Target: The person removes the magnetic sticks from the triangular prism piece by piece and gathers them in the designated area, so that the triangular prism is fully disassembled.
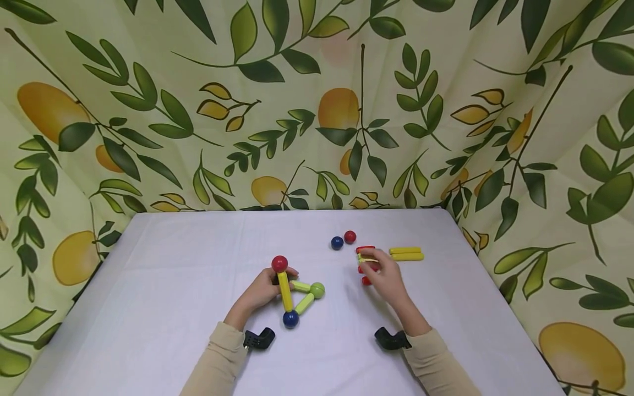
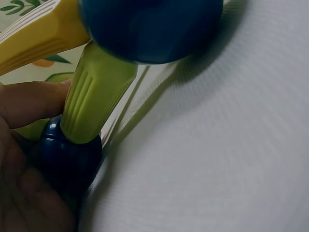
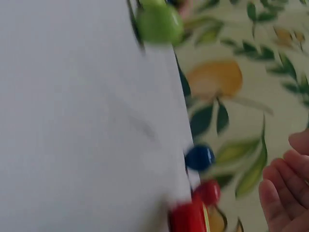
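Note:
My left hand (image 1: 263, 289) grips a ball-and-rod magnetic building piece at its far left corner. A yellow rod (image 1: 285, 291) leans up from a blue ball (image 1: 290, 319) to a red ball (image 1: 279, 263). Light green rods (image 1: 304, 303) meet at a green ball (image 1: 317, 290). The left wrist view shows another blue ball (image 2: 70, 154) beside the palm and a finger against a green rod (image 2: 99, 94). My right hand (image 1: 386, 278) hovers, fingers loosely bent, over several red rods (image 1: 365, 249) and a yellow-green rod (image 1: 368, 259); no rod shows clearly in its grasp.
Beyond the right hand lie a loose blue ball (image 1: 337, 243) and a loose red ball (image 1: 350, 237). Two yellow rods (image 1: 406, 256) rest side by side to its right. A white cloth covers the table (image 1: 173, 264), with a leaf-patterned curtain (image 1: 297, 137) behind.

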`<state>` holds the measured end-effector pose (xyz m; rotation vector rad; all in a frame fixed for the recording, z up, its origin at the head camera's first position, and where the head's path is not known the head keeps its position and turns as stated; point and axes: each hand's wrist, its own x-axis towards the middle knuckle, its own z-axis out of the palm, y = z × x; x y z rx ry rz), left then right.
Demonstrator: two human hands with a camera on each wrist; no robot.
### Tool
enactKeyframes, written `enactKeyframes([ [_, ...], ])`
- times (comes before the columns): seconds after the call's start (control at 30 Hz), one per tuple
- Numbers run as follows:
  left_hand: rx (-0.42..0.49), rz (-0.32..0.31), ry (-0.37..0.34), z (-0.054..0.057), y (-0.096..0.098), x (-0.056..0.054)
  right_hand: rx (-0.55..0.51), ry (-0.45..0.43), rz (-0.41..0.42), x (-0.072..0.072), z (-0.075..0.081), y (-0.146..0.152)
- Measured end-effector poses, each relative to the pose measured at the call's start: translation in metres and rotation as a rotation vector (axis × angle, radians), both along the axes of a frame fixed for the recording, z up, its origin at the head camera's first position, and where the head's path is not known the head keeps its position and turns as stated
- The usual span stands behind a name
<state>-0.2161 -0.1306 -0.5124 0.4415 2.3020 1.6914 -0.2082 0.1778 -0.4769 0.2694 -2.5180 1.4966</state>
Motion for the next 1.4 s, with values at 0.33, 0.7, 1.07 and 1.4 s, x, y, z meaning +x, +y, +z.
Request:
enactKeyframes([
  [0.33,0.002,-0.004,-0.026,0.001,0.005,0.002,0.196,-0.220,0.534,0.008,-0.013,-0.053],
  [0.7,-0.024,0.032,-0.003,0.004,0.007,0.001,0.232,-0.145,0.475,0.009,-0.031,-0.068],
  [1.07,-0.065,0.108,-0.041,0.003,0.005,0.002,0.250,-0.106,0.497,0.009,-0.034,-0.073],
  [1.4,-0.052,0.107,-0.034,0.004,0.005,0.003,0.298,-0.030,0.426,0.011,-0.034,-0.073],
])
